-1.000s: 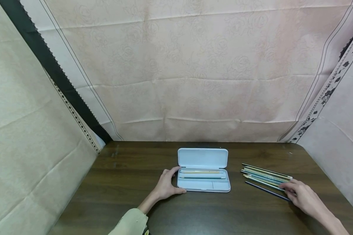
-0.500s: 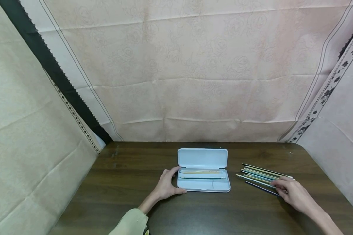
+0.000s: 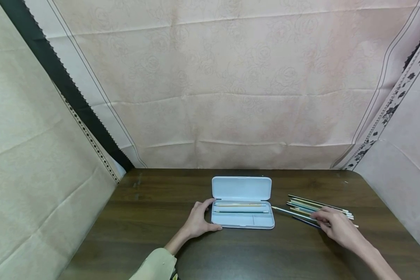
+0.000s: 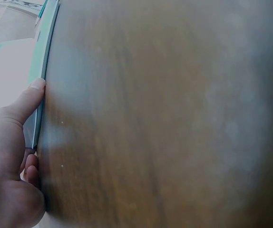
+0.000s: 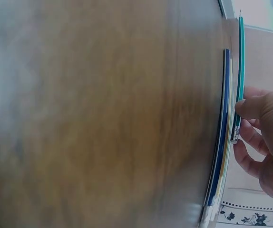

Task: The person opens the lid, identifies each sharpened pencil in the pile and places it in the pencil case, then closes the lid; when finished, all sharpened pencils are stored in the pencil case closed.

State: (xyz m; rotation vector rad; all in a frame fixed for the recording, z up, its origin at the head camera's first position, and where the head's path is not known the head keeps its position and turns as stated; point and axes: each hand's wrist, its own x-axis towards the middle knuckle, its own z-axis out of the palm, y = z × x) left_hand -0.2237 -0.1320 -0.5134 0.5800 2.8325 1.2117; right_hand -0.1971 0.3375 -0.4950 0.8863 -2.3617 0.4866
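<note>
A pale blue pencil case (image 3: 232, 222) lies with its lid raised on the table. My left hand (image 3: 197, 221) grips its left end, thumb at the front edge and fingers at the back corner; in the left wrist view the thumb (image 4: 29, 97) presses the case's edge. Two pencils lie in the back compartment; the front compartments look bare. My right hand (image 3: 337, 230) pinches a teal pencil (image 5: 241, 61) near its rear end, the tip pointing left at the case's right side. Below that hand lies a bunch of pencils (image 3: 301, 201), partly hidden by it.
A dark blue pencil (image 3: 302, 221) lies at the near side of the bunch. The brown wooden table (image 3: 154, 202) ends at a hanging pale cloth (image 3: 231, 97) behind; further cloths hang at left and right.
My right hand has moved left, drawing the teal pencil out of the bunch until its tip is beside the case. My left hand and the case stay put.
</note>
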